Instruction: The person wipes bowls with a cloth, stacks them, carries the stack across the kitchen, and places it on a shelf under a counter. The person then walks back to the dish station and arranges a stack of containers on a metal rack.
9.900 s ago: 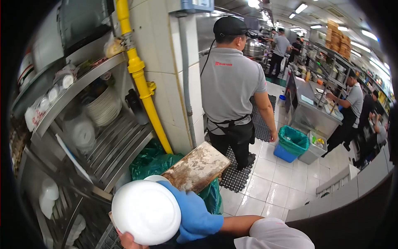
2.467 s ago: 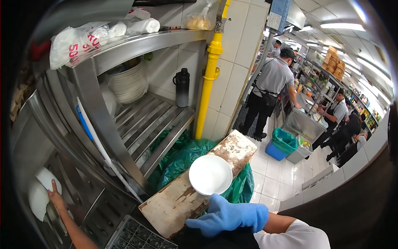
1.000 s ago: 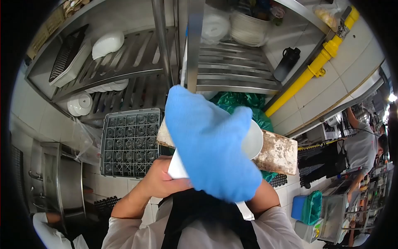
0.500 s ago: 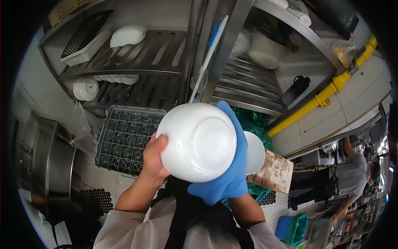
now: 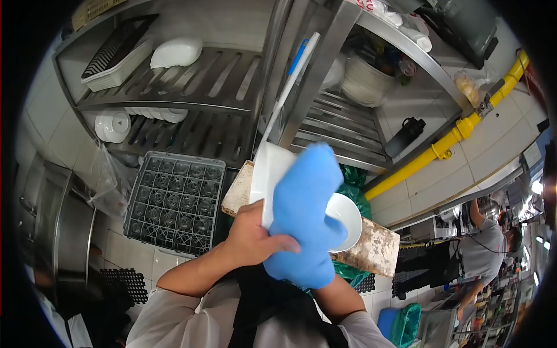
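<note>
**Drying a white bowl**

From the head camera, we held a white bowl (image 5: 268, 174) on its edge, in front of our chest. Our left hand (image 5: 253, 240) gripped its rim. Our right hand (image 5: 304, 226) was hidden in a blue cloth (image 5: 301, 203), pressed on the bowl. We think we were wiping. Next, the bowl needs turning. Another bowl (image 5: 345, 223) sat on the wooden board (image 5: 374, 252).
</note>
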